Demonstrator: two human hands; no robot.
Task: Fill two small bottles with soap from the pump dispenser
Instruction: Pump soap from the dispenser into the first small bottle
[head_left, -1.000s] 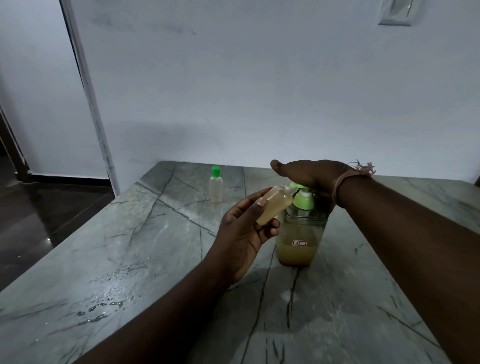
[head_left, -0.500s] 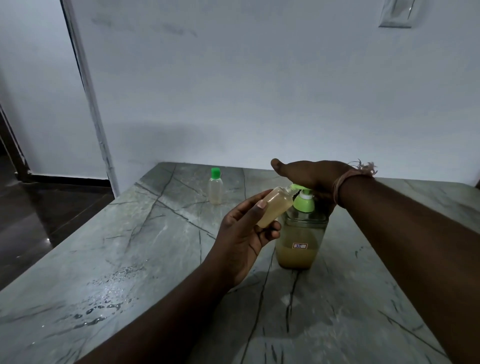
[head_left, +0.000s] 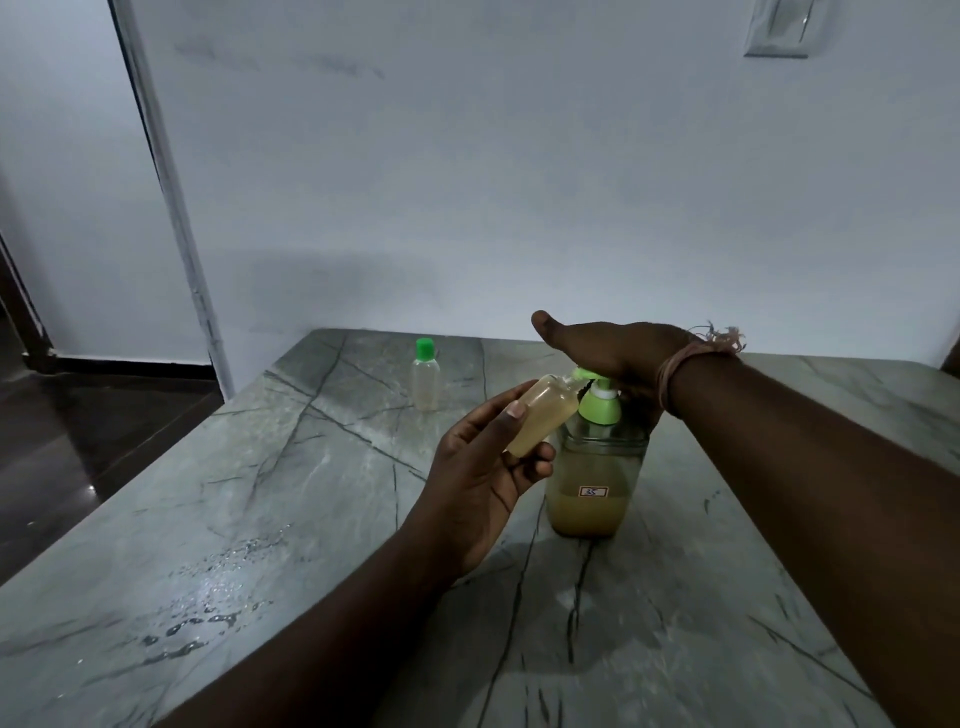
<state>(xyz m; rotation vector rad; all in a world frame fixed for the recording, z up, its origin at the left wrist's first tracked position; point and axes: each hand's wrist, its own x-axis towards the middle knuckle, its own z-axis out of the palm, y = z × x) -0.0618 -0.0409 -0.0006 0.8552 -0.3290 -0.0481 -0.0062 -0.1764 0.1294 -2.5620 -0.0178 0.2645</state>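
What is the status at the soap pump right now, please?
Left hand grips open small bottle, tilted to spout. Right hand flat on pump dispenser. Capped bottle stands apart. Nothing obstructing.

Left hand (head_left: 485, 467): raised above the worktop's middle, palm turned up and toward the camera, fingers and thumb curled round a small bottle (head_left: 543, 414), gripping it tilted. Left forearm runs in from the near edge. Right hand (head_left: 615, 353): flat, palm down, fingers straight, thumb stuck out toward the left, pressing on the pump head (head_left: 589, 375). Right wrist slightly bent, thread band on it (frayed ends sticking up). Right forearm comes in from the near right corner, held above the surface.
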